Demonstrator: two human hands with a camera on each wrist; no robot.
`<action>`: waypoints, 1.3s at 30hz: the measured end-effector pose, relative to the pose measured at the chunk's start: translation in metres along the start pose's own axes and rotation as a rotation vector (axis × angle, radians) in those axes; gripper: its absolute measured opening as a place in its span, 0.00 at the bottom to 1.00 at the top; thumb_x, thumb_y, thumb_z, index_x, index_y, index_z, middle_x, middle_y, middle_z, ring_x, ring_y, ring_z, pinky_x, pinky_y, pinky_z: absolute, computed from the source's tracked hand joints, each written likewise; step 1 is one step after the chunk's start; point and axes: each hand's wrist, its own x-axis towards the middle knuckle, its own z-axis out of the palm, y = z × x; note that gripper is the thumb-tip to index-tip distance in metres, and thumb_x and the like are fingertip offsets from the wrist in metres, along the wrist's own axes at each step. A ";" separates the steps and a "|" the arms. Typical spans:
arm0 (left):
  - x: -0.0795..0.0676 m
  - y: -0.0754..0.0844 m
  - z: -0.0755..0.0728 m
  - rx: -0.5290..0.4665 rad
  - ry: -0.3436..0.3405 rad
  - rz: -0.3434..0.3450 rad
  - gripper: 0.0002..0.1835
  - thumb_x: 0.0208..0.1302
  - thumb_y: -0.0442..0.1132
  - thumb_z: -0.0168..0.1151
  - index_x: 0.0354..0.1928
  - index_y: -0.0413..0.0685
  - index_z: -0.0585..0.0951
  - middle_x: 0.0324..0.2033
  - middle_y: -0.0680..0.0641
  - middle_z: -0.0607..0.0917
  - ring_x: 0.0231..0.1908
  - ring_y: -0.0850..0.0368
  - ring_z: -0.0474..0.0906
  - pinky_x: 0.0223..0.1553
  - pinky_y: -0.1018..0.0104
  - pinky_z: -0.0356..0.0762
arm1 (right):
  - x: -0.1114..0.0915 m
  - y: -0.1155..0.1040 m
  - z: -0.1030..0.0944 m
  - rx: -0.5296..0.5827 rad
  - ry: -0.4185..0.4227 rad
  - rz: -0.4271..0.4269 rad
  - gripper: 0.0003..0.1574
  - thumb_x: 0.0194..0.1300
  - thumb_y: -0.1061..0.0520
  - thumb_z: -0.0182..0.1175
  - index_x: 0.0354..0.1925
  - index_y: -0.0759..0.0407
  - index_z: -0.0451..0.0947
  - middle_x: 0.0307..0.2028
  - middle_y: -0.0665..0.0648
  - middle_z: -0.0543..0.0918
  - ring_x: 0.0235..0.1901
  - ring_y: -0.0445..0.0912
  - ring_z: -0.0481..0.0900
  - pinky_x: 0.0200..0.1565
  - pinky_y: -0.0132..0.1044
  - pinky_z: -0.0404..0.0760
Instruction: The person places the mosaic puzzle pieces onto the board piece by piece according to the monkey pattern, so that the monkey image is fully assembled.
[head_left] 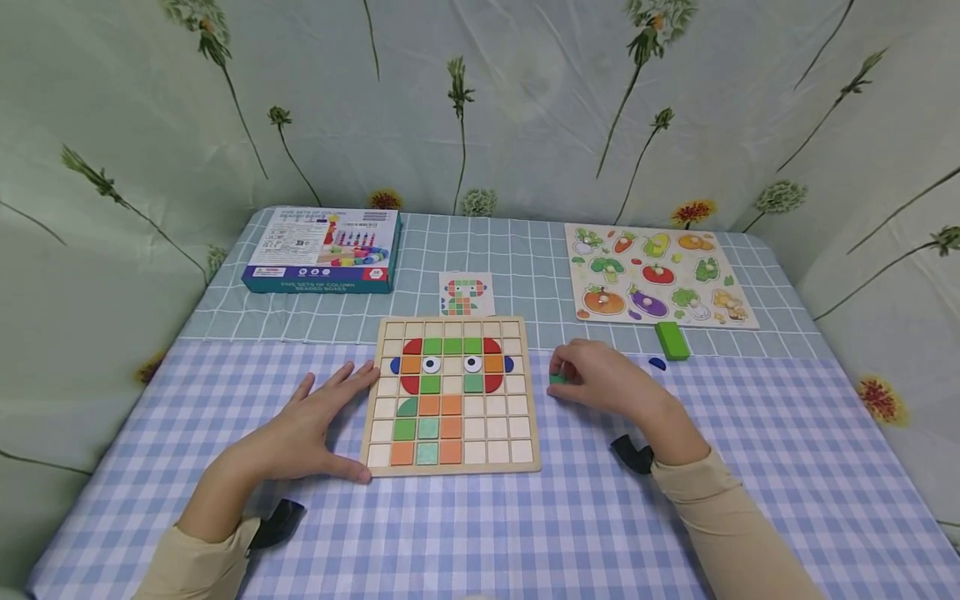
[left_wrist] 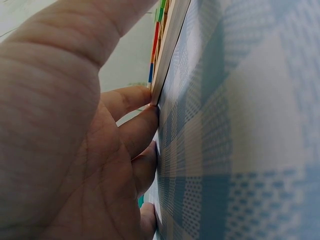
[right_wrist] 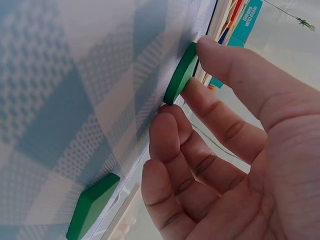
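Note:
A wooden grid board [head_left: 498, 429] lies flat in the middle, partly filled with red, green, orange and blue tiles and two eye tiles. My left hand [head_left: 311, 433] has its fingers spread along the board's left side, fingertips and thumb touching the frame. To the right of the board, my right hand [head_left: 600, 379] pinches a green tile [right_wrist: 181, 74] with a curved edge between thumb and fingers, just over the cloth. In the head view this tile is mostly hidden. Behind the board lies a picture card [head_left: 467, 293] with a similar coloured pattern.
A vegetable puzzle board [head_left: 660, 275] lies at the back right, with a green block [head_left: 672, 342] and a small blue half-round piece [head_left: 657, 364] in front of it. A beaded-boxes carton [head_left: 322, 250] stands at the back left. Checked cloth [head_left: 465, 542] covers the table's front.

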 end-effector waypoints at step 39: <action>-0.002 -0.002 0.001 -0.007 0.008 0.027 0.75 0.37 0.74 0.84 0.87 0.60 0.55 0.87 0.47 0.55 0.87 0.34 0.42 0.79 0.21 0.28 | 0.001 -0.020 0.004 0.074 0.020 -0.120 0.11 0.62 0.62 0.73 0.44 0.60 0.87 0.35 0.50 0.85 0.36 0.41 0.79 0.42 0.35 0.85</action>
